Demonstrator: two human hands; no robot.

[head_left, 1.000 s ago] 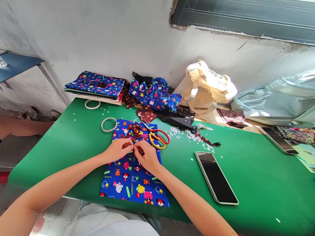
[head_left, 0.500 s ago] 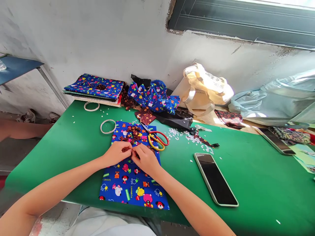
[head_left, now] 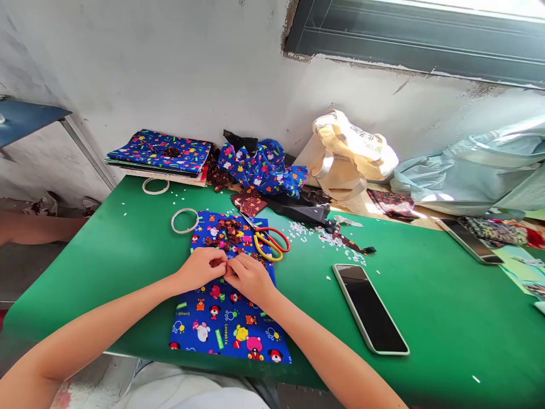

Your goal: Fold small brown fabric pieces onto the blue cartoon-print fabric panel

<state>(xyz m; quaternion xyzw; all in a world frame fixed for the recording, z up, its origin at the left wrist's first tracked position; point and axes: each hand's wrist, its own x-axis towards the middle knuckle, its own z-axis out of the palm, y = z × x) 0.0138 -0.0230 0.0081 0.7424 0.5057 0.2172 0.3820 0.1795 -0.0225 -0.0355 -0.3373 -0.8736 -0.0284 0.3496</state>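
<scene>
Your left hand point(head_left: 202, 271) and right hand point(head_left: 251, 281) meet, each grip narrow — any contents hidden — over cartoon-print fabric point(head_left: 230, 343) near the table's front edge, probably for steadiness.

- Left hand point(head_left: 202, 270) bare, slim, with slender fingers; nails too small to make out.
- Right hand point(head_left: 251, 278) likewise bare and slim.
- Left arm point(head_left: 106, 315) bare from the wrist past the elbow to the picture's edge, smooth and narrowing at the wrist.
- Right arm point(head_left: 323, 346) bare from the wrist down to the bottom edge.
- White garment point(head_left: 221, 399) over the torso, plain and softly rounded at the bottom edge.
- Pale greyish cloth point(head_left: 170, 379) over the lap, lightly creased, with a blue-grey edge point(head_left: 142, 367) on the left side.
</scene>
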